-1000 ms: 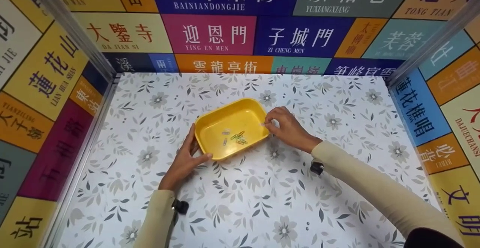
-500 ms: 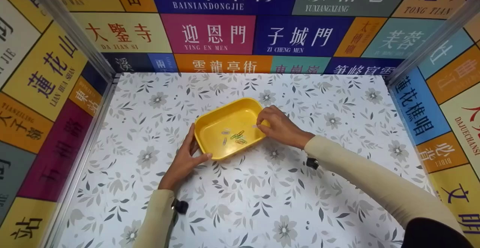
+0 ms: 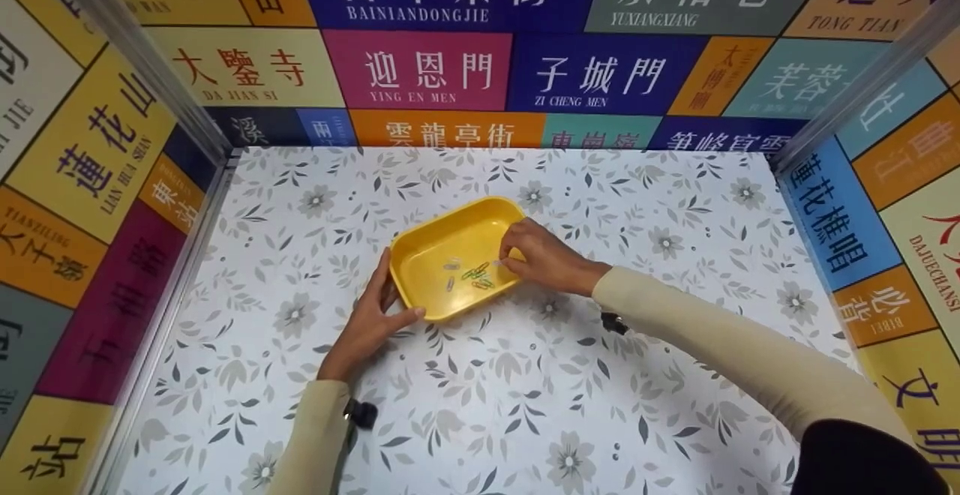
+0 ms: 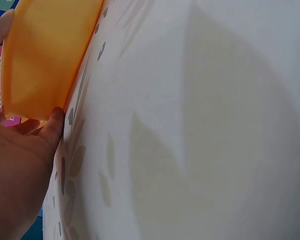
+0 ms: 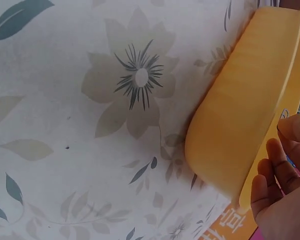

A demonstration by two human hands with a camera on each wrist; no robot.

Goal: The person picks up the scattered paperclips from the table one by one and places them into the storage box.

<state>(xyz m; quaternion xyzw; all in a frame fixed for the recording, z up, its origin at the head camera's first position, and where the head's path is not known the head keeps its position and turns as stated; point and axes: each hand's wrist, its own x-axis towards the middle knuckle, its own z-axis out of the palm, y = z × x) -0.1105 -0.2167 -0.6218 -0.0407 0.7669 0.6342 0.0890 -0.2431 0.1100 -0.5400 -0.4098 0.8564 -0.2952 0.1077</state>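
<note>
A shallow yellow plastic tray [image 3: 457, 247] sits at an angle on the table. Several paper clips [image 3: 475, 274] lie loose on its floor, green, reddish and pale ones among them. My left hand [image 3: 367, 322] holds the tray's near left corner, thumb at the front rim and fingers along the left side. In the left wrist view its fingers [image 4: 52, 127] meet the orange-looking tray wall [image 4: 45, 60]. My right hand [image 3: 544, 259] reaches over the right rim and pinches a pale paper clip [image 5: 284, 114] between thumb and forefinger, inside the tray's outline.
A white tablecloth [image 3: 465, 405] with grey flowers and leaves covers the table. Panels with coloured lettering [image 3: 420, 67] stand along the back and both sides, joined by metal corner posts [image 3: 862, 75].
My right hand has moved left from the right rim to over the tray, carrying the pale paper clip. The left hand and the tray stay nearly where they were.
</note>
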